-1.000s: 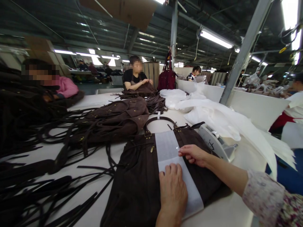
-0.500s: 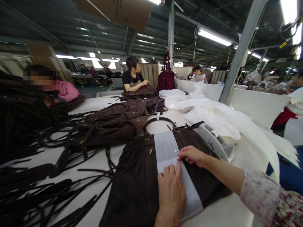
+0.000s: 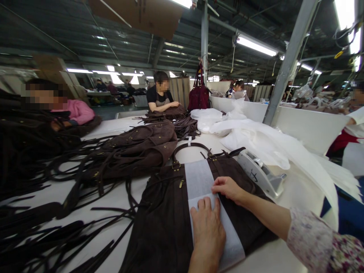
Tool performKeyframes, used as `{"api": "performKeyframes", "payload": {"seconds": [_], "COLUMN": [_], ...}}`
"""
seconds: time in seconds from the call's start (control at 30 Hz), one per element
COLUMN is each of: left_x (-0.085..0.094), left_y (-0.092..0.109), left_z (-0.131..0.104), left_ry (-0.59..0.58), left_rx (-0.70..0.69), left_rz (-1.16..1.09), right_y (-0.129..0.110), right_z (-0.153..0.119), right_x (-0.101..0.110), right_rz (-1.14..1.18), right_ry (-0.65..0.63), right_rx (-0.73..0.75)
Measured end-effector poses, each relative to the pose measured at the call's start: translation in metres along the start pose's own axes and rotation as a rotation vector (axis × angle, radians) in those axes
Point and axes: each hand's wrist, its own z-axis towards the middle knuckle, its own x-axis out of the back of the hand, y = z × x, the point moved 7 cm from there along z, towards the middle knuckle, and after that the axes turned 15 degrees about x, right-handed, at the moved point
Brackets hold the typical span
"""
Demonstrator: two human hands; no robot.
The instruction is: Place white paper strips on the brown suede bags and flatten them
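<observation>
A dark brown bag (image 3: 162, 220) lies flat on the white table, its round handle (image 3: 190, 144) pointing away from me. A strip of white paper (image 3: 199, 178) runs lengthwise over the bag, with an overlap near its middle. My left hand (image 3: 207, 227) lies on the strip just below that overlap, fingers slightly apart and holding nothing. At the strip's right edge, beside the overlap, my right hand (image 3: 226, 188) has its fingertips pressed together against the paper; whatever is between them is too small to make out.
Right of the bag stands a grey tape dispenser (image 3: 260, 172). White sheets (image 3: 256, 138) are heaped behind it. More brown bags (image 3: 136, 148) and loose straps (image 3: 96, 235) cover the left side. Across the table sit a person in black (image 3: 160, 94) and one in pink (image 3: 78, 112).
My right fingertips have moved slightly left and down onto the strip's edge, and the small shiny piece seen near them no longer shows. My left hand stays on the paper.
</observation>
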Motion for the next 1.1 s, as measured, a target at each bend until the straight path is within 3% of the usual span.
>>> {"api": "performKeyframes", "payload": {"seconds": [0.17, 0.4, 0.47, 0.63, 0.7, 0.97, 1.1], "left_x": [-0.004, -0.003, -0.003, -0.004, -0.003, -0.001, 0.0], "left_y": [-0.001, -0.001, -0.002, -0.002, -0.001, -0.001, -0.004], "left_z": [0.0, 0.002, 0.002, 0.0, 0.0, 0.002, -0.001], "left_ry": [-0.013, -0.008, -0.01, -0.034, -0.029, -0.016, 0.033], "left_rx": [-0.002, -0.01, -0.007, -0.004, -0.003, 0.013, 0.015], "left_rz": [-0.008, -0.016, -0.018, -0.014, -0.015, -0.007, -0.014], "right_y": [-0.003, 0.002, 0.003, 0.005, 0.006, 0.02, 0.01], "right_z": [0.006, 0.029, 0.033, 0.026, 0.023, 0.044, 0.046], "right_x": [0.006, 0.009, 0.01, 0.009, 0.01, 0.006, -0.001], "right_rz": [-0.247, -0.421, -0.415, -0.307, -0.292, -0.322, -0.311], "right_ry": [0.109, 0.161, 0.125, -0.137, -0.176, -0.021, 0.031], "right_rx": [0.201, 0.19, 0.177, 0.177, 0.178, 0.044, -0.001]}}
